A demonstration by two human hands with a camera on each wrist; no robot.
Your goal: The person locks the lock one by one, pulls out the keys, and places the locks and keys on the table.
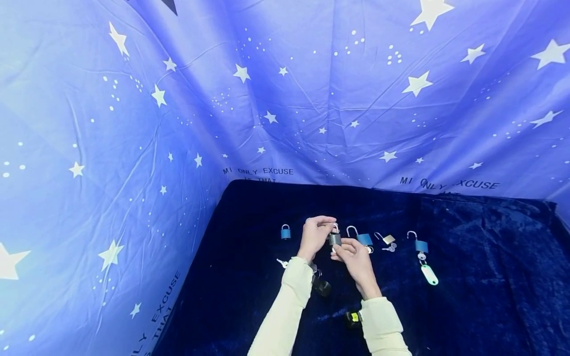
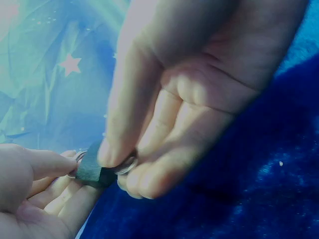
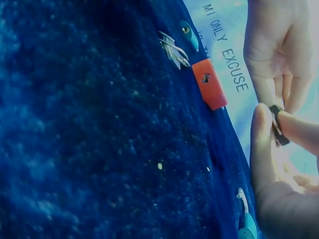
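A dark grey padlock (image 1: 335, 239) is held upright between both hands above the dark blue cloth. My left hand (image 1: 315, 236) pinches it at the shackle end; in the left wrist view its thumb lies against the padlock (image 2: 90, 169) and the fingers curl behind the shackle (image 2: 127, 163). From below, my right hand (image 1: 355, 259) pinches at the bottom, where a bit of shiny metal that looks like a key shows between thumb and finger. The right wrist view has the padlock (image 3: 282, 130) edge-on, largely covered by fingers.
A shut blue padlock (image 1: 285, 232) lies left, with keys (image 1: 282, 263) nearer. Rightward lie an opened blue padlock (image 1: 364, 239), a brass-coloured padlock (image 1: 389, 239) and another blue one (image 1: 421, 245) with a pale tag (image 1: 429, 275). An orange padlock (image 3: 209, 84) shows in the right wrist view.
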